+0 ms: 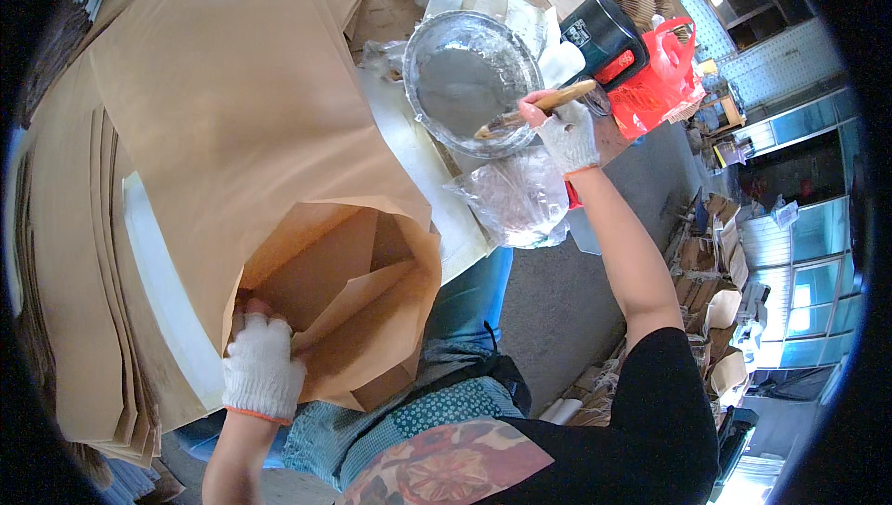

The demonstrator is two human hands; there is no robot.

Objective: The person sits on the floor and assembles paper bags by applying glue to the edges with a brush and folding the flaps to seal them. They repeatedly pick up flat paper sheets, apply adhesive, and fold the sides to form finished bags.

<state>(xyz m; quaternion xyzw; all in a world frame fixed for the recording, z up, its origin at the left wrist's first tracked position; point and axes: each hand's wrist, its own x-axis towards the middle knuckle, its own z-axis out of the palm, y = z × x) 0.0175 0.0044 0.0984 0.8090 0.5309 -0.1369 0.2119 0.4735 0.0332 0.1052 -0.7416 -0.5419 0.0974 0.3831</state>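
Observation:
A large brown kraft paper bag lies with its near end spread open towards me. My left hand, in a white knit glove with bare fingertips, grips the left edge of that opening, fingers reaching inside. Over to the right, my right hand, gloved the same way, is closed round the wooden handle of a brush. The brush slants down over the right rim of a round bowl, its tip by the grey paste inside. The bowl's rim is smeared with dried paste.
Stacked flat paper bags lie along the left. Beside the bowl are a clear plastic bag, a black kettle and a red plastic bag. Bundled paper goods stand on the floor at the right.

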